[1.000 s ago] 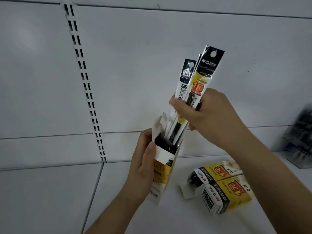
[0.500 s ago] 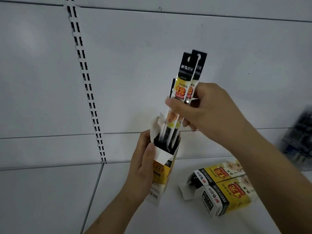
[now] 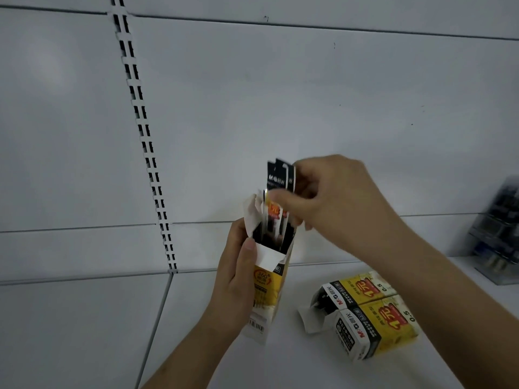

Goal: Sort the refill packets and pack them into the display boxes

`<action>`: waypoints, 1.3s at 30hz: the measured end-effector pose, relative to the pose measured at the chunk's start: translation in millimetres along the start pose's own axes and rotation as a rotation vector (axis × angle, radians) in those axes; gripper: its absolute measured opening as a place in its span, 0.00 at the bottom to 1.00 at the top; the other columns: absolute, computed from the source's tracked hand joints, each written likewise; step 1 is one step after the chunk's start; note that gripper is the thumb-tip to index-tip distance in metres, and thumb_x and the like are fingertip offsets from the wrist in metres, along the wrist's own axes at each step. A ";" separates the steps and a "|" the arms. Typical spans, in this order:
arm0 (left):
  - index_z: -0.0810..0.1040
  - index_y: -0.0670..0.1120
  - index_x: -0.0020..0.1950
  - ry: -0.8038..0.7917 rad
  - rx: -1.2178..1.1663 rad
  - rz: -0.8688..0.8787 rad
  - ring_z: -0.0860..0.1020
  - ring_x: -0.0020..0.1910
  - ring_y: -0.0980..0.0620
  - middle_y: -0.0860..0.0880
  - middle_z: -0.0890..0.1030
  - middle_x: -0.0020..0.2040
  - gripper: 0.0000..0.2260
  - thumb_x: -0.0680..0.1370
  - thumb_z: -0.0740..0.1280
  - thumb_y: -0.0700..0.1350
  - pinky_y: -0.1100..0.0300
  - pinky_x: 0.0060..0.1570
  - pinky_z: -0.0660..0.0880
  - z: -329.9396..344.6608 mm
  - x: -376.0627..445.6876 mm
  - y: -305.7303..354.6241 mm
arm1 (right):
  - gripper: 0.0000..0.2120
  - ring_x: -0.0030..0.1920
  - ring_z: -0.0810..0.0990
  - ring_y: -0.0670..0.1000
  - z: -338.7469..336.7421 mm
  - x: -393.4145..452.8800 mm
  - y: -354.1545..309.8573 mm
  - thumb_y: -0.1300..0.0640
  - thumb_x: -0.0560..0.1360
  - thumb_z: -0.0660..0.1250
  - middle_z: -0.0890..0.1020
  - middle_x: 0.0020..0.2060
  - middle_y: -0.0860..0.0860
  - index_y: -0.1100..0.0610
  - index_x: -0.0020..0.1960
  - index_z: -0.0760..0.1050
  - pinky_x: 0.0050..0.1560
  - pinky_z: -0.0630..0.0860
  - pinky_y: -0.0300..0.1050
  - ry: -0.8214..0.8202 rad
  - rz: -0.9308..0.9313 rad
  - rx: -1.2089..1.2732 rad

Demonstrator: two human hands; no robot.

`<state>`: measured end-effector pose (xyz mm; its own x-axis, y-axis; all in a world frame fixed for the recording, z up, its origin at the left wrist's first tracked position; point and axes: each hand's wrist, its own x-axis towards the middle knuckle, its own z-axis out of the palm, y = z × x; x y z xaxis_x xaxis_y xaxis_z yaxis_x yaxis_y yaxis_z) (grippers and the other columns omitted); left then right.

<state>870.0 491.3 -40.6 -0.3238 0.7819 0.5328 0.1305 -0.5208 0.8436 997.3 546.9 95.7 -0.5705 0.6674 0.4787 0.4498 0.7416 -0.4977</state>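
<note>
Left hand [image 3: 235, 279] gripping tall yellow-and-white cardboard display box [image 3: 269, 290] upright, thumb lying on its torn white top flap. Right hand [image 3: 331, 200] pinching long black-topped plastic refill packets [image 3: 280, 178], lower ends sitting inside box mouth just below pinch. Packet count blurred, perhaps two or three. Right of grip, two more yellow-and-black boxes [image 3: 373, 313] lying side by side on white metal shelf [image 3: 84, 332], touching each other, one with flap open. Clear plastic case [image 3: 497, 237] standing far right. Slotted white upright [image 3: 146, 141] running behind, left of box.
</note>
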 end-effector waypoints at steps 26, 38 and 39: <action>0.72 0.69 0.61 -0.030 0.080 0.065 0.77 0.57 0.54 0.53 0.79 0.56 0.14 0.80 0.52 0.57 0.63 0.56 0.73 4.7 -4.0 6.6 | 0.10 0.27 0.78 0.47 16.9 -2.4 -4.4 0.51 0.76 0.66 0.81 0.34 0.51 0.55 0.42 0.81 0.31 0.76 0.43 -0.281 0.024 -0.461; 0.73 0.65 0.60 -0.034 0.089 0.028 0.79 0.52 0.51 0.51 0.80 0.53 0.15 0.80 0.51 0.59 0.63 0.51 0.75 6.0 -6.3 3.8 | 0.11 0.18 0.76 0.42 0.2 4.9 -10.8 0.47 0.75 0.69 0.83 0.28 0.49 0.53 0.40 0.82 0.28 0.73 0.35 -0.436 0.089 -0.318; 0.73 0.64 0.60 -0.038 0.097 0.035 0.79 0.53 0.52 0.52 0.80 0.53 0.15 0.80 0.50 0.58 0.64 0.52 0.74 6.5 -6.5 3.9 | 0.12 0.18 0.76 0.43 4.3 3.1 -10.5 0.48 0.76 0.68 0.81 0.24 0.49 0.55 0.39 0.82 0.27 0.73 0.35 -0.449 0.091 -0.325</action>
<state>878.7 486.3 -40.3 -0.2814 0.7772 0.5627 0.2316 -0.5141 0.8259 987.9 540.9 99.3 -0.7242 0.6875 0.0538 0.6589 0.7128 -0.2404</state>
